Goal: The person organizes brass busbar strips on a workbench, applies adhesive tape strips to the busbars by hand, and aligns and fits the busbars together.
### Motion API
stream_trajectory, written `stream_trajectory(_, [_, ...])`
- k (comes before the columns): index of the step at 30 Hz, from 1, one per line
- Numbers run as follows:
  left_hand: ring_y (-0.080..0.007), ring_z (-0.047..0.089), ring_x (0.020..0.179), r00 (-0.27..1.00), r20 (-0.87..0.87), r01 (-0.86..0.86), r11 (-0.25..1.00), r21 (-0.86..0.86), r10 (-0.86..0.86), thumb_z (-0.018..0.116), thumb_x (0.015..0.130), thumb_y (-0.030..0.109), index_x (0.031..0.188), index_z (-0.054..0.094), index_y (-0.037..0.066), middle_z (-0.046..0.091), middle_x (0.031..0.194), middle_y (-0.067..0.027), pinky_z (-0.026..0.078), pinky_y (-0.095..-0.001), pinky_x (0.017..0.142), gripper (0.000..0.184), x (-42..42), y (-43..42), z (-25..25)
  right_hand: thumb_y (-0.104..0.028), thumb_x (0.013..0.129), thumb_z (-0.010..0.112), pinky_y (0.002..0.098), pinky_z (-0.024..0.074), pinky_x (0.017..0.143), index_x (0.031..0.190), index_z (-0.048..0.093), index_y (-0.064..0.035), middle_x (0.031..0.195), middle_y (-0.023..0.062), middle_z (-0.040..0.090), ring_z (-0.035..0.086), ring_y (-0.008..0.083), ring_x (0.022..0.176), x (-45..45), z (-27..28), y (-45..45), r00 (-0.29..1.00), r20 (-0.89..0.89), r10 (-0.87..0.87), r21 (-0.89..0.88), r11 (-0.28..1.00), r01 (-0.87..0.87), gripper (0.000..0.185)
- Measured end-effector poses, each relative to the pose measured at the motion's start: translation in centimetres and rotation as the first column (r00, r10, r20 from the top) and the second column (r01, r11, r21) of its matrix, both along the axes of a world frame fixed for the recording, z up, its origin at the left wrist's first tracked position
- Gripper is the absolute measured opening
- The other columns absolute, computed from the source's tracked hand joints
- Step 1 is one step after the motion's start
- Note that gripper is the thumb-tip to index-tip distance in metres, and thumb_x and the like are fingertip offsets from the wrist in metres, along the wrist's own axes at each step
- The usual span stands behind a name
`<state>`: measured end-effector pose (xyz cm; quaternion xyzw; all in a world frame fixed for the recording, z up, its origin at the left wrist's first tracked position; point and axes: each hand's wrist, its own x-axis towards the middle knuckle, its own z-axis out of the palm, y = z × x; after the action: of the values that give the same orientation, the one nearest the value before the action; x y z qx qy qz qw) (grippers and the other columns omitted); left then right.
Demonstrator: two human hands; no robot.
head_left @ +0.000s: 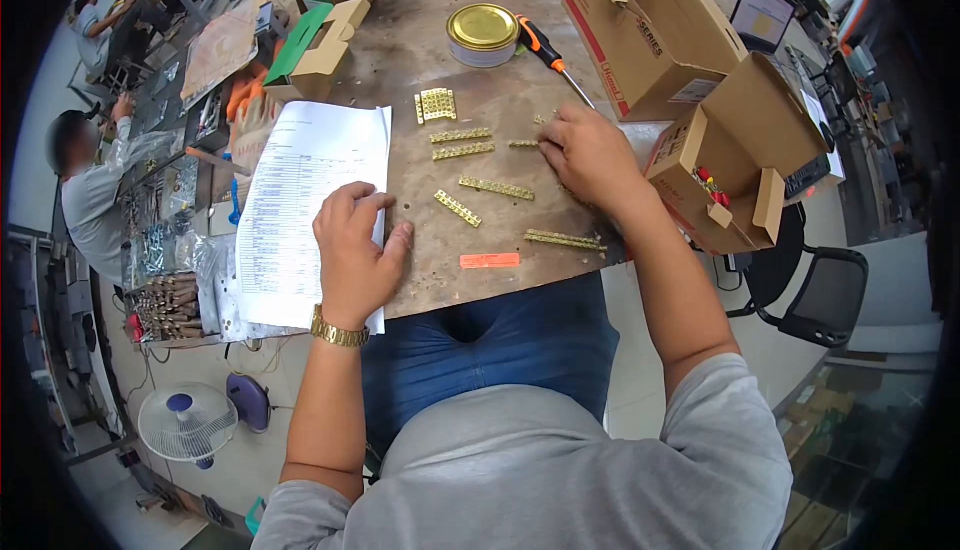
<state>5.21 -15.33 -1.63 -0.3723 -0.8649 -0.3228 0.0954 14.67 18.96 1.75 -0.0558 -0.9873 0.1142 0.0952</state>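
My left hand (358,240), a gold-coloured watch (338,328) on its wrist, lies on the printed sheets (290,180) with fingers apart and holds nothing. My right hand (588,158) is closed over a brass-coloured perforated strip (522,144), whose left end shows beside the fingers; the rest is hidden. Left of it lie a pair of similar strips (462,143) and a block of strips set side by side (436,105). Nearer me are a slanted strip (497,188), a shorter strip (458,208) and a long one (565,240) by the table edge.
An orange label (490,261) lies near the front edge. Beyond the strips stand a round tin (482,35) and an orange-black screwdriver (545,48). Cardboard boxes (655,35) flank the right; an open box (735,155) holds red and yellow items. A co-worker (95,185) sits at left.
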Motion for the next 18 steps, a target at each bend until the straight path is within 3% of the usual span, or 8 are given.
stream_trajectory(4, [-0.0376, 0.061, 0.130, 1.000, -0.002, -0.005, 1.000, -0.011, 0.005, 0.084, 0.089, 0.022, 0.120, 0.076, 0.006, 0.068, 0.134, -0.0160, 0.043, -0.0502, 0.111, 0.036, 0.0, -0.1, 0.0, -0.023, 0.101, 0.073, 0.0524, 0.0593, 0.093, 0.112, 0.082, -0.0065, 0.110, 0.0153, 0.074, 0.073, 0.0387, 0.108, 0.8, 0.5, 0.2, 0.997, 0.060, 0.038, -0.053, 0.998, -0.035, 0.022])
stream_trajectory(7, [-0.0376, 0.061, 0.130, 1.000, 0.003, -0.003, 1.000, -0.009, 0.003, 0.084, 0.089, 0.021, 0.119, 0.076, 0.006, 0.068, 0.134, -0.0160, 0.043, -0.0502, 0.111, 0.036, 0.0, 0.1, 0.0, -0.023, 0.100, 0.073, 0.0536, 0.0589, 0.094, 0.111, 0.081, -0.0048, 0.112, 0.0180, 0.076, 0.073, 0.0412, 0.106, 1.5, 1.4, 1.0, 1.000, -0.024, -0.018, -0.176, 0.984, 0.014, 0.023])
stream_trajectory(13, [-0.0371, 0.061, 0.130, 1.000, 0.007, -0.003, 1.000, -0.010, 0.003, 0.084, 0.089, 0.020, 0.119, 0.076, 0.006, 0.068, 0.134, -0.0157, 0.043, -0.0496, 0.112, 0.035, 0.1, 0.1, 0.2, -0.021, 0.101, 0.072, 0.0553, 0.0584, 0.094, 0.108, 0.080, -0.0024, 0.112, 0.0218, 0.075, 0.074, 0.0451, 0.107, 2.0, 1.0, 1.4, 0.977, 0.053, -0.208, -0.045, 0.977, 0.211, 0.021])
stream_trajectory(16, [-0.0370, 0.061, 0.130, 1.000, 0.007, -0.006, 1.000, -0.011, 0.006, 0.084, 0.089, 0.020, 0.119, 0.076, 0.006, 0.068, 0.134, -0.0155, 0.043, -0.0494, 0.111, 0.035, 0.1, 0.0, 0.1, -0.018, 0.101, 0.071, 0.0563, 0.0581, 0.094, 0.106, 0.080, -0.0023, 0.112, 0.0229, 0.075, 0.074, 0.0456, 0.107, 1.9, 1.1, 1.1, 0.981, 0.100, -0.165, -0.106, 0.979, 0.175, 0.019])
stream_trajectory(18, [-0.0372, 0.061, 0.129, 1.000, 0.001, -0.004, 1.000, -0.004, 0.004, 0.085, 0.088, 0.021, 0.119, 0.076, 0.006, 0.067, 0.133, -0.0158, 0.043, -0.0500, 0.111, 0.036, 0.1, 0.0, 0.0, -0.016, 0.101, 0.069, 0.0567, 0.0578, 0.094, 0.105, 0.080, -0.0024, 0.112, 0.0233, 0.075, 0.074, 0.0456, 0.107, 1.4, -0.1, 1.6, 0.985, 0.029, -0.169, -0.088, 0.981, 0.171, 0.017])
